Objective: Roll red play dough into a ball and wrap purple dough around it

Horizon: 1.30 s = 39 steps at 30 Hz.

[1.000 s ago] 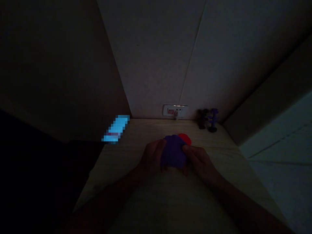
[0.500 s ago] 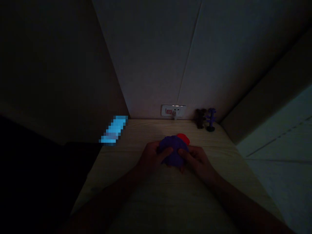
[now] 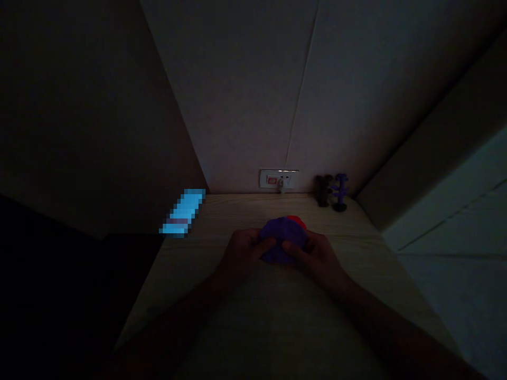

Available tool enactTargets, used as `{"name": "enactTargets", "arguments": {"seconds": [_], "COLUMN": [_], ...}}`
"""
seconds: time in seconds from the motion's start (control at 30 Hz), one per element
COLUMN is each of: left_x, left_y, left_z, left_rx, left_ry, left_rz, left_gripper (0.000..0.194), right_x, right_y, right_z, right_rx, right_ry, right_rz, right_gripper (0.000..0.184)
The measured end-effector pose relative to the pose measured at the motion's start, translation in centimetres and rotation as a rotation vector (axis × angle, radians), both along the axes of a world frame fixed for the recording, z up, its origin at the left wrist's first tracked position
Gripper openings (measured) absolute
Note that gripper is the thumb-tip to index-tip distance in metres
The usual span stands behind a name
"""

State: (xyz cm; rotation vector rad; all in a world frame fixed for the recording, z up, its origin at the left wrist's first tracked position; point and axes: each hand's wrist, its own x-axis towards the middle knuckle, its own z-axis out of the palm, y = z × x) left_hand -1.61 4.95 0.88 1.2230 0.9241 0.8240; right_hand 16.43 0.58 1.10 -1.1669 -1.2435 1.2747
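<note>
The scene is very dark. My left hand (image 3: 241, 253) and my right hand (image 3: 317, 257) both grip a soft purple lump (image 3: 282, 238) over the middle of a light wooden table (image 3: 245, 327). Their fingers are curled round it from either side, thumbs pressing on its near face. A red round thing (image 3: 296, 220) peeks out just behind the lump, mostly hidden by it.
At the back right of the table stand a dark spiky figure (image 3: 322, 190) and a purple one (image 3: 340, 192). A wall socket (image 3: 279, 179) sits above the table's far edge. A glowing blue screen (image 3: 182, 213) lies at the table's left edge. A pale bed surface (image 3: 455, 253) lies to the right.
The purple lump has been squeezed smaller and rounder between my hands. My fingers have closed further over it, and it now hides more of the red thing.
</note>
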Motion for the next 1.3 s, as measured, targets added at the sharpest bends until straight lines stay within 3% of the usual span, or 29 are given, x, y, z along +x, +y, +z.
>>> {"name": "enactTargets", "arguments": {"seconds": [0.23,0.37,0.53,0.7,0.87,1.1,1.3], "left_x": [0.1,0.1,0.3,0.1,-0.2,-0.4,-0.1], "left_y": [0.0,-0.1,-0.3,-0.1,0.0,0.2,0.4], "left_z": [0.2,0.2,0.0,-0.1,-0.4,-0.1,-0.8], "left_rx": [-0.135,-0.141,-0.132,-0.065,-0.057,0.087,-0.100], "left_ry": [-0.084,-0.090,-0.110,-0.088,-0.144,-0.038,-0.184], "left_rz": [-0.052,-0.039,-0.128,-0.035,-0.068,0.085,-0.017], "left_gripper": [0.042,0.043,0.047,0.050,0.051,0.054,0.045], "right_x": [0.2,0.4,0.4,0.4,0.7,1.0,1.0], "right_y": [0.3,0.5,0.3,0.3,0.4,0.2,0.3], "right_z": [-0.4,-0.7,-0.3,-0.4,-0.5,0.3,0.2], "right_rx": [0.013,-0.020,-0.015,-0.006,0.030,-0.006,0.001], "right_ry": [0.039,0.046,0.013,0.025,0.013,-0.013,0.010], "right_rz": [-0.089,-0.050,-0.025,0.031,0.053,0.085,0.044], "right_gripper": [0.036,0.039,0.042,0.051,0.056,0.060,0.058]}}
